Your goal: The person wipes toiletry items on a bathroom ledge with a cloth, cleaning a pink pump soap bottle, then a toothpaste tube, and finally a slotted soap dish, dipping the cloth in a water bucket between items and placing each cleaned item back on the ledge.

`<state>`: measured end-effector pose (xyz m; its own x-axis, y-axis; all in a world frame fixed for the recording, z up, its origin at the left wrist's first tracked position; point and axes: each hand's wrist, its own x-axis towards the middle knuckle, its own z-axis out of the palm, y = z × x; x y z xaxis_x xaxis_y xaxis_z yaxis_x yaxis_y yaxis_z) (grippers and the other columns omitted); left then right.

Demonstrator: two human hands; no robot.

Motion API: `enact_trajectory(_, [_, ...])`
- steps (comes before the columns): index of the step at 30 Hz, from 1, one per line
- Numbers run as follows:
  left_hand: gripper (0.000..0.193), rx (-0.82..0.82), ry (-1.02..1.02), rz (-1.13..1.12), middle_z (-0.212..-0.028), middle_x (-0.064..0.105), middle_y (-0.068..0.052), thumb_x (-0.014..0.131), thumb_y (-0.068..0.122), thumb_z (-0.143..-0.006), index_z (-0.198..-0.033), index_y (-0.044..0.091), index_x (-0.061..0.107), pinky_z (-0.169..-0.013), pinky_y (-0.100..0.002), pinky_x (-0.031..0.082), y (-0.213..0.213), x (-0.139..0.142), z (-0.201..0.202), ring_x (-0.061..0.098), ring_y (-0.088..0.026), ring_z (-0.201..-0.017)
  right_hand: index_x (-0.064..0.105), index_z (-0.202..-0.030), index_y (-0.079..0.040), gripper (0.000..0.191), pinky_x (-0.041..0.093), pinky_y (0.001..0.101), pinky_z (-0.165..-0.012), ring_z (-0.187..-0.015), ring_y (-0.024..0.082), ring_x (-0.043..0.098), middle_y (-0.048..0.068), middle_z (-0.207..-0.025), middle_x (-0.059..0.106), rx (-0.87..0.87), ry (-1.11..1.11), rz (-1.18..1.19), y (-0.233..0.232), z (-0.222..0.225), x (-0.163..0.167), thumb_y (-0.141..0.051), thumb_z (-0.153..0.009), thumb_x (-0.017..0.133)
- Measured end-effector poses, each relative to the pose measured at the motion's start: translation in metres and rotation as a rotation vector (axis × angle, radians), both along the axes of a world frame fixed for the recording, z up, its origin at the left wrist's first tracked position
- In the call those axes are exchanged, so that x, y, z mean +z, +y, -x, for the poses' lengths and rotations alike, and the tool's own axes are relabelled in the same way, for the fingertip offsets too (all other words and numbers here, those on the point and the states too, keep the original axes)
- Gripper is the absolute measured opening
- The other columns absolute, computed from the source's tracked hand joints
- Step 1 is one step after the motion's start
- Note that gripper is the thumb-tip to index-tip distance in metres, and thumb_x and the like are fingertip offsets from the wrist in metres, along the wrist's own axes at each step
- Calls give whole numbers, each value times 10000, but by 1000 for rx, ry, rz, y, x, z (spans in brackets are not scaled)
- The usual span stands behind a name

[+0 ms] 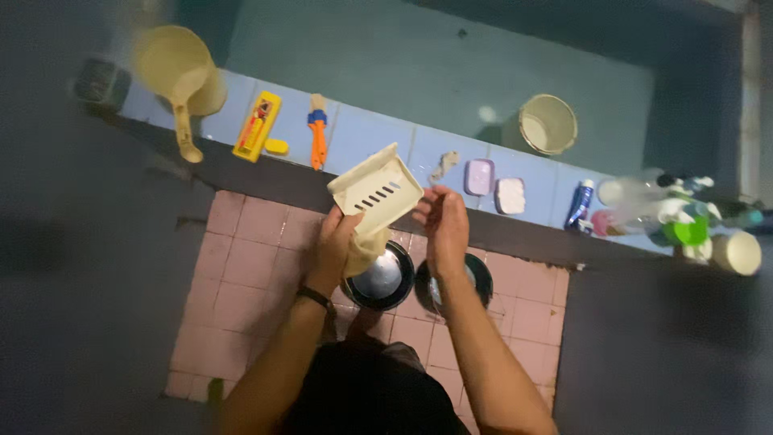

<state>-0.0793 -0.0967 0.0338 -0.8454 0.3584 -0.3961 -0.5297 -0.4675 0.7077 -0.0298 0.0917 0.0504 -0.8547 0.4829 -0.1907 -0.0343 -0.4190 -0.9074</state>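
My left hand (336, 242) holds up a cream soap dish (375, 190) with slots in its bottom, together with a yellowish cloth or sponge (364, 250) bunched under it. Beside the dish's right edge, my right hand (443, 225) is raised with its fingers slightly curled and nothing in it that I can see. Both hands hover above two dark round metal bowls (378, 280) (477, 278) standing on the pink tiled floor (250, 266).
A pale blue tiled ledge (362, 133) carries a yellow scoop (181, 76), a yellow brush (258, 125), an orange-blue tool (317, 133), a purple soap box (479, 176), a white soap block (510, 195) and several bottles (668, 213). A bucket (547, 123) sits in the basin behind.
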Motion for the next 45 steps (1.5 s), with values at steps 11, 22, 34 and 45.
enact_trajectory(11, [366,83,19,74,-1047,686,-87,594,251,-991,-1231,-21,641,-753,-312,529,67,10,-43,642,-170,-892,562,-1226,-31,277,492,287,-800,-914,150,587,76,-1050,646,-10,-235,-392,-72,-110,12,-60,-956,618])
enact_trajectory(22, [358,-126,97,-109,-1130,688,-124,546,163,-948,-1239,-41,586,-865,-346,575,46,52,-53,684,-210,-995,514,-1310,-55,294,535,361,-911,-1014,205,603,122,-1169,601,-399,4,-689,-20,-142,118,-130,-1026,526])
enact_trajectory(34, [400,-174,-50,210,-1102,657,-124,480,175,-946,-1310,13,508,-782,-356,604,6,39,-64,680,-216,-938,622,-1164,-64,262,582,338,-740,-857,189,711,126,-992,733,23,-288,-826,-50,-105,100,-176,-929,642])
enact_trajectory(45, [364,113,-165,373,-1143,658,-151,471,148,-989,-1309,-5,552,-772,-357,550,-5,-8,-60,660,-232,-961,603,-1204,-15,385,551,423,-815,-920,375,717,252,-1024,705,41,-329,-883,51,89,-80,-272,-945,730])
